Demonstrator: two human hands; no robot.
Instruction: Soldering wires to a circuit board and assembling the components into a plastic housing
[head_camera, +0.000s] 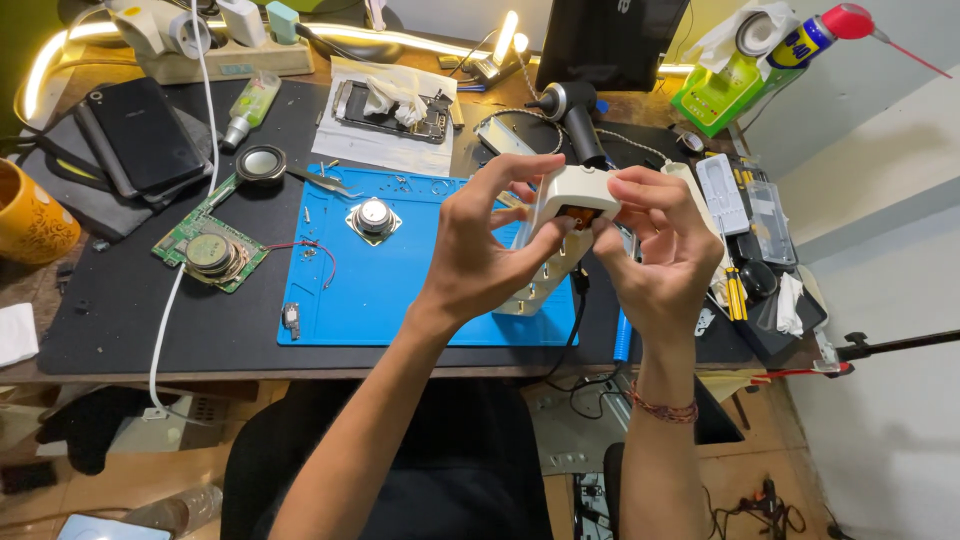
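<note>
Fingers (520, 185) of my left hand (480, 255) curl around the near side of a small cream plastic housing (570, 200), thumb and forefinger pinched against its smooth rounded shell. I go left to right from the edge of the worktop (120, 330): a glazed yellow mug (30, 215), then two dark flat phones (140, 135) stacked on the black mat, then a green circuit board (205, 245) carrying a round metal speaker. Next lies the blue silicone mat (400, 290), ribbed at its rim, with a second speaker (372, 217) on a square plate and loose screws scattered about. Above that mat's right end I hold the housing up off the surface; an orange part shows in its opening, and a perforated pale panel hangs below. My right hand (665, 255) clamps the housing's far side, fingertips pressed on its top edge. Beyond it sit clear plastic bit cases (745, 200) and a green box (715, 100).
</note>
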